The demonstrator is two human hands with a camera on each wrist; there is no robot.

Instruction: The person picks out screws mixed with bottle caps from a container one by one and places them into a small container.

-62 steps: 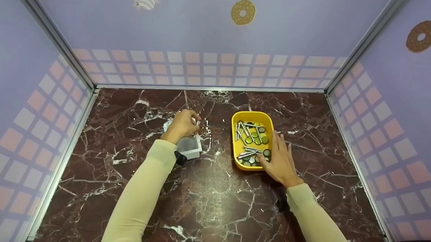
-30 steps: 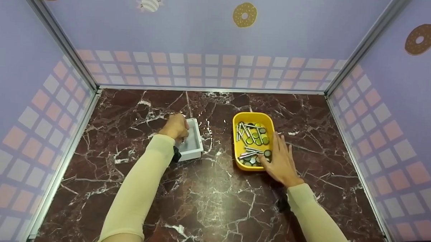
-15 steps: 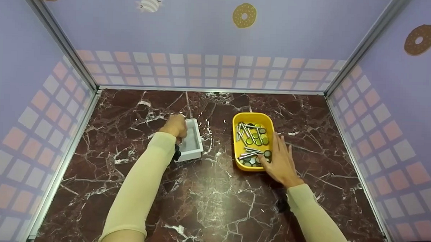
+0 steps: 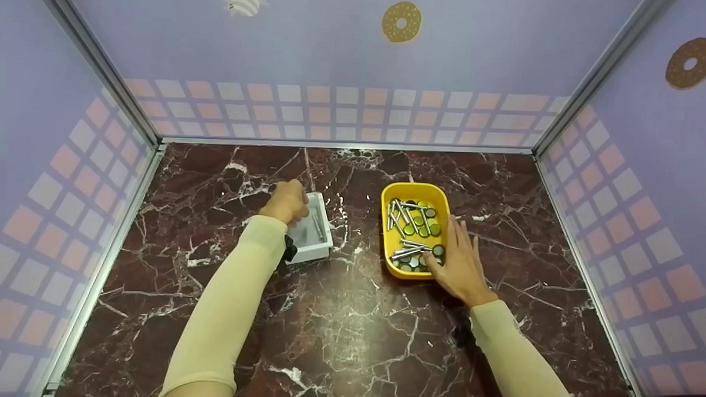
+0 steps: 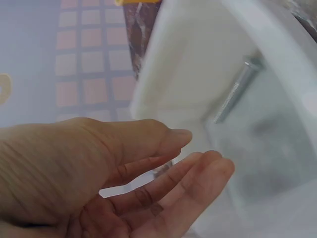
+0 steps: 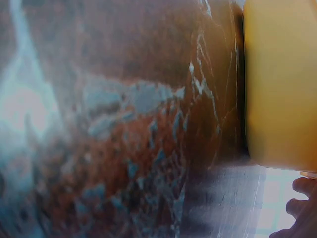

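My left hand is over the left side of a white tray. In the left wrist view its thumb and fingers are loosely bent and apart, with nothing seen between them. A silver bolt lies inside the tray near a wall, clear of the fingers. My right hand holds the right wall of a yellow box, thumb over the rim and fingers along the outside. Inside that box are several silver bolts and round, coin-like discs. The right wrist view shows mostly the box's outer side and a few fingertips.
A dark red marbled tabletop lies under both containers, which stand apart with a strip of table between them. Patterned lilac panels in metal frames wall in the back and both sides.
My left hand was over the tray's far end, then dipped into it and has risen slightly at the left side. A bolt now shows in the tray. The right hand stays on the box.
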